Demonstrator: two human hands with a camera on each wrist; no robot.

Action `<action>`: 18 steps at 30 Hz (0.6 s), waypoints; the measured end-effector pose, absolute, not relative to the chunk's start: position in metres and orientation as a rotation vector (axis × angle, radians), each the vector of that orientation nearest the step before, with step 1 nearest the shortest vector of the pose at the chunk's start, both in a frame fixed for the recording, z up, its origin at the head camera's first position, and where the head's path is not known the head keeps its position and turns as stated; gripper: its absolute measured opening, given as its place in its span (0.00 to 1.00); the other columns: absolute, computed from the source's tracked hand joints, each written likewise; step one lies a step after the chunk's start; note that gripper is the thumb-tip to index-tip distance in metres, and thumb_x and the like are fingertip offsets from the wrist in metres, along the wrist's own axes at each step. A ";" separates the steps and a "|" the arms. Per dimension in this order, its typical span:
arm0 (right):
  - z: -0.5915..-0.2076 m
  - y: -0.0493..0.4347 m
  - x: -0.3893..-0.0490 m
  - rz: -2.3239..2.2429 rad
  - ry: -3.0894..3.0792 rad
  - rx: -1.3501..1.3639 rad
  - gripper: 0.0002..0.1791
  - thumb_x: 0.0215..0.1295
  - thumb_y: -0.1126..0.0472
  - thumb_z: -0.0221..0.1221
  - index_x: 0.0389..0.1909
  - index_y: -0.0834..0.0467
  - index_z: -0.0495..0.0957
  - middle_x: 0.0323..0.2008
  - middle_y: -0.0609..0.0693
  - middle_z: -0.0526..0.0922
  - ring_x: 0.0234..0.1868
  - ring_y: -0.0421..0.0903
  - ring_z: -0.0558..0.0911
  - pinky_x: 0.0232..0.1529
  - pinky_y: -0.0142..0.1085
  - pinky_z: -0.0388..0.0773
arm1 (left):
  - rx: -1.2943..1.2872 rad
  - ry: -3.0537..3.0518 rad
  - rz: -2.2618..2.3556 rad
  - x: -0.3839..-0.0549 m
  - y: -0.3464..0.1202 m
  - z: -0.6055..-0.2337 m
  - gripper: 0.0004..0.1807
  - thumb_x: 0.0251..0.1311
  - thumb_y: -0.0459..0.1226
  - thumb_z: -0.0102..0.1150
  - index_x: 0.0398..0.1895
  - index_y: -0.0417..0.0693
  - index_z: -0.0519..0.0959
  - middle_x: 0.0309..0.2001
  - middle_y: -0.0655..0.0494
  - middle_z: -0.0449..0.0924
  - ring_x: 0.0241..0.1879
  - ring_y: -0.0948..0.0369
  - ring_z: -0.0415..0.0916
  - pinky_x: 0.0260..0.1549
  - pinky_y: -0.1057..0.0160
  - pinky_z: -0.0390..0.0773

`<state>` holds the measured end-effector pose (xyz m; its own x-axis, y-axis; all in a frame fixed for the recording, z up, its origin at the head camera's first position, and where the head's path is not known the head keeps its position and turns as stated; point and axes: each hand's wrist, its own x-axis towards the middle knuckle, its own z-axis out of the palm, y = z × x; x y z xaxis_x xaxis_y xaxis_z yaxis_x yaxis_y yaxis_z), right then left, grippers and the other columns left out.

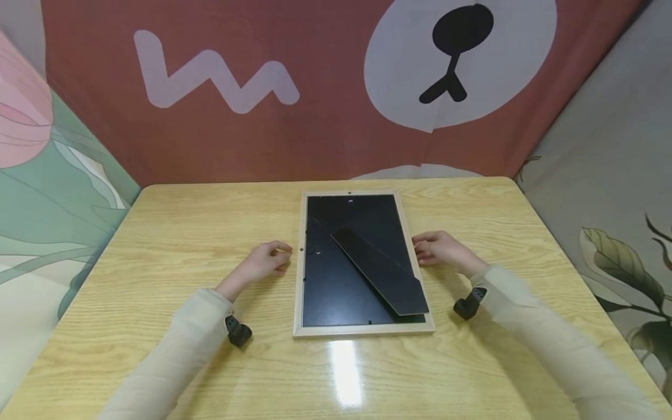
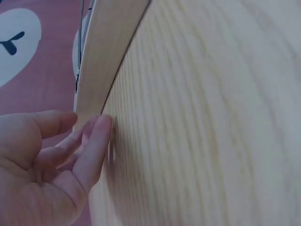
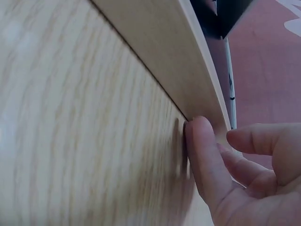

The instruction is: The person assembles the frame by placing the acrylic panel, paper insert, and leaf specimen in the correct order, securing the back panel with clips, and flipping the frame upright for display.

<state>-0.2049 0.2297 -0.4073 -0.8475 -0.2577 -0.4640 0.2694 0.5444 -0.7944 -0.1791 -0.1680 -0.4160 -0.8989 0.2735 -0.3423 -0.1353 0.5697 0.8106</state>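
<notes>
A picture frame (image 1: 298,291) with a pale wooden rim lies face down on the table, its black backboard (image 1: 328,291) upward. Across the board a black easel stand leg (image 1: 380,271) slants toward the lower right corner. My left hand (image 1: 262,260) is just off the frame's left side, fingers loosely bent, holding nothing. At the right side, my right hand (image 1: 445,249) has its fingertips against or very near the rim; contact is hard to tell. In the right wrist view, the thumb (image 3: 251,139) stands apart from the wooden side (image 3: 164,52).
The wood-grain table (image 1: 184,233) extends around the frame. A reddish-brown cloth (image 1: 325,140) with a cartoon face hangs behind it, and printed fabrics hang at both sides. Small black cameras (image 1: 238,332) sit at the wrists.
</notes>
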 end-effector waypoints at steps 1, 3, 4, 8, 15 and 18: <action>-0.408 0.229 -0.204 -1.279 2.238 0.010 0.26 0.74 0.64 0.40 0.67 0.74 0.57 0.59 0.73 0.71 0.40 0.37 0.81 0.44 0.29 0.83 | 0.090 2.328 1.313 -0.179 -0.168 -0.417 0.21 0.72 0.34 0.43 0.63 0.31 0.66 0.48 0.36 0.75 0.41 0.56 0.78 0.44 0.62 0.84; -0.408 0.228 -0.203 -1.272 2.237 0.013 0.26 0.74 0.65 0.39 0.67 0.75 0.56 0.60 0.74 0.69 0.42 0.39 0.81 0.45 0.30 0.83 | 0.070 2.285 1.340 -0.180 -0.167 -0.418 0.22 0.73 0.35 0.41 0.65 0.31 0.64 0.50 0.36 0.74 0.42 0.57 0.78 0.45 0.63 0.84; -0.408 0.227 -0.203 -1.269 2.238 0.012 0.26 0.74 0.65 0.39 0.67 0.75 0.56 0.61 0.74 0.68 0.44 0.40 0.81 0.46 0.31 0.83 | 0.069 2.274 1.346 -0.180 -0.167 -0.419 0.22 0.73 0.35 0.40 0.65 0.31 0.63 0.51 0.36 0.74 0.42 0.57 0.78 0.46 0.63 0.84; -0.407 0.225 -0.202 -1.263 2.233 -0.011 0.25 0.74 0.66 0.37 0.67 0.77 0.55 0.62 0.75 0.67 0.51 0.48 0.80 0.52 0.36 0.82 | 0.060 2.249 1.365 -0.180 -0.166 -0.421 0.24 0.74 0.36 0.38 0.68 0.32 0.60 0.52 0.35 0.73 0.39 0.61 0.76 0.44 0.65 0.84; -0.403 0.220 -0.200 -1.255 2.262 -0.045 0.25 0.75 0.65 0.38 0.64 0.79 0.58 0.59 0.75 0.70 0.52 0.50 0.80 0.54 0.41 0.81 | 0.041 2.231 1.366 -0.182 -0.164 -0.423 0.24 0.75 0.37 0.36 0.69 0.34 0.59 0.54 0.36 0.73 0.39 0.62 0.75 0.45 0.66 0.83; -0.402 0.217 -0.199 -1.242 2.265 -0.027 0.26 0.75 0.62 0.39 0.64 0.79 0.58 0.60 0.75 0.70 0.54 0.53 0.80 0.56 0.42 0.80 | 0.053 2.224 1.371 -0.181 -0.163 -0.422 0.25 0.75 0.37 0.36 0.69 0.33 0.59 0.54 0.35 0.73 0.40 0.61 0.75 0.46 0.65 0.83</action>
